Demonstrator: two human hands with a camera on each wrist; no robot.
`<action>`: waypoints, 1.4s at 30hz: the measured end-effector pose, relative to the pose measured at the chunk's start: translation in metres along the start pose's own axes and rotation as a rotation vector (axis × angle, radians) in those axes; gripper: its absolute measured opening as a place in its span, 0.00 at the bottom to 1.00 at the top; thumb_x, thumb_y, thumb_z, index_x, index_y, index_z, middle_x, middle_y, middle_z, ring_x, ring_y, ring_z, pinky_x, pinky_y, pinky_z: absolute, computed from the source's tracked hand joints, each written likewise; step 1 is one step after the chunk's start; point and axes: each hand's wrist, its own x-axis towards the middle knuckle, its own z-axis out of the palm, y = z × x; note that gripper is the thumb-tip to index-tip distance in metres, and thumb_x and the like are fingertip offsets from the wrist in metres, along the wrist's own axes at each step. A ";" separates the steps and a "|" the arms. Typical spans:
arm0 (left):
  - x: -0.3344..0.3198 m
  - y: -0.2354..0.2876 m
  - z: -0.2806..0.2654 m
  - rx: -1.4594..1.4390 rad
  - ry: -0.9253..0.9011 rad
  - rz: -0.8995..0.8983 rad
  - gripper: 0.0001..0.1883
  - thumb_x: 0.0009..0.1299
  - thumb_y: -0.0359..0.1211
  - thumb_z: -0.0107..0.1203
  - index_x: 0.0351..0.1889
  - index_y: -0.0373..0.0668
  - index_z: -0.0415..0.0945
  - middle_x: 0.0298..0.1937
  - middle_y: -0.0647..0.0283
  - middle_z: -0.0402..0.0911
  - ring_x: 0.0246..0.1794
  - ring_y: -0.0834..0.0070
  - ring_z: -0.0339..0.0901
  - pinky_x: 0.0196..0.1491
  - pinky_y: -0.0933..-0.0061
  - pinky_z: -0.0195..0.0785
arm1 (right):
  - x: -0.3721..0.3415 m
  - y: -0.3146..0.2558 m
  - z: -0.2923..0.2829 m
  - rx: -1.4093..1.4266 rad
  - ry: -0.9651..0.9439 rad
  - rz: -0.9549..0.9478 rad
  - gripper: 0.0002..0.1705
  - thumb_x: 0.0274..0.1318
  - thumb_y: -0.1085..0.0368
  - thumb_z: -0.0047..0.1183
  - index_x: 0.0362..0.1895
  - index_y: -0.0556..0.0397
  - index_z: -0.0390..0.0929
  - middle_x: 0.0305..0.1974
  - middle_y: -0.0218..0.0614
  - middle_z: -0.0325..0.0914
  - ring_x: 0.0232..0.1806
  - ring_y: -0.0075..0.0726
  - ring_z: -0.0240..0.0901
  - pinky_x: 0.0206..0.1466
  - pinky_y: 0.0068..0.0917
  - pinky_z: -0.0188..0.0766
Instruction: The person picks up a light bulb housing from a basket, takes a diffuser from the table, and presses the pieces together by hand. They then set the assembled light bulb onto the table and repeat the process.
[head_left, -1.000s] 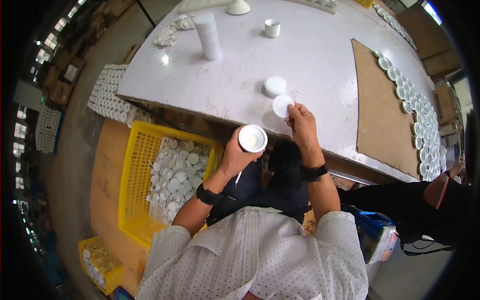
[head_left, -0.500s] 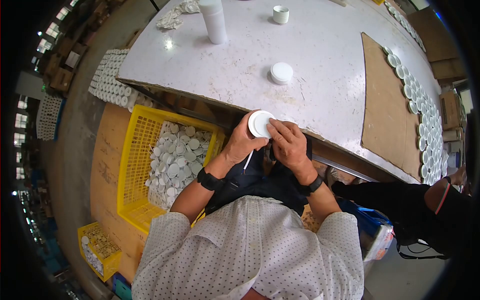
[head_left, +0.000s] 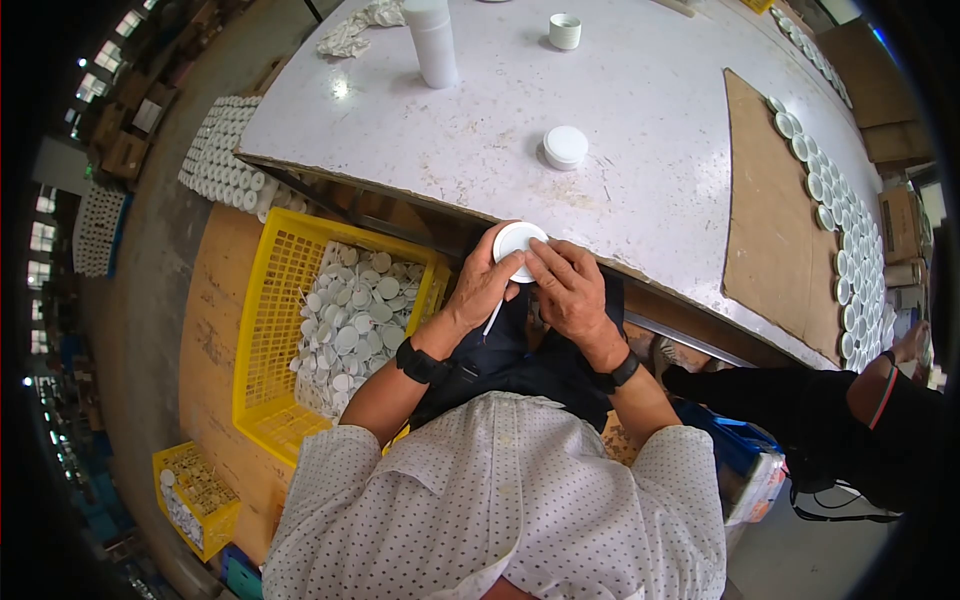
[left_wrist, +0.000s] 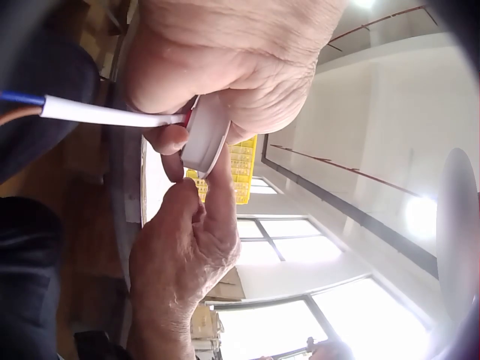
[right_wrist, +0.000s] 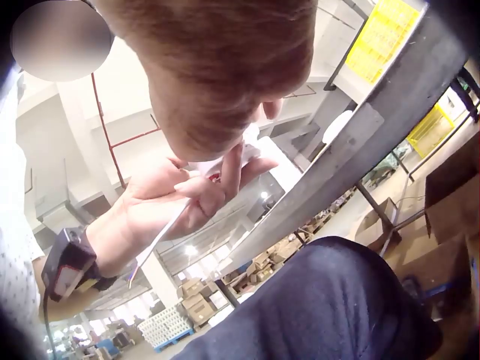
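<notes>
A round white LED downlight (head_left: 516, 239) is held between both hands over the lap, just off the table edge. My left hand (head_left: 480, 287) grips it by the side, its thumb on the white face. The fingertips of my right hand (head_left: 573, 292) lie at the right part of the face; in the left wrist view thumb and finger pinch the rim. A white sleeved cable (left_wrist: 112, 112) hangs from the downlight's back, with blue and brown wire ends. Another white round lamp (head_left: 566, 146) sits on the table ahead.
On the white table (head_left: 480, 140) stand a white bottle (head_left: 432, 45) and a small white cup (head_left: 564, 32). Many white rings (head_left: 850, 270) line a brown board (head_left: 775, 220) at right. A yellow crate (head_left: 250, 350) of white discs stands at left. Another person's arm (head_left: 880, 385) shows at far right.
My right hand has brought a white disc from over the table onto the downlight's open face. The left thumb has since moved onto that face, and the head view has shifted slightly.
</notes>
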 end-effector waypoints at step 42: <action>-0.003 -0.008 0.004 0.288 0.069 0.120 0.19 0.68 0.34 0.44 0.57 0.41 0.62 0.46 0.58 0.73 0.42 0.74 0.73 0.38 0.76 0.73 | 0.002 0.004 0.004 1.144 0.021 1.194 0.09 0.50 0.68 0.59 0.32 0.55 0.71 0.23 0.25 0.70 0.22 0.14 0.65 0.24 0.13 0.63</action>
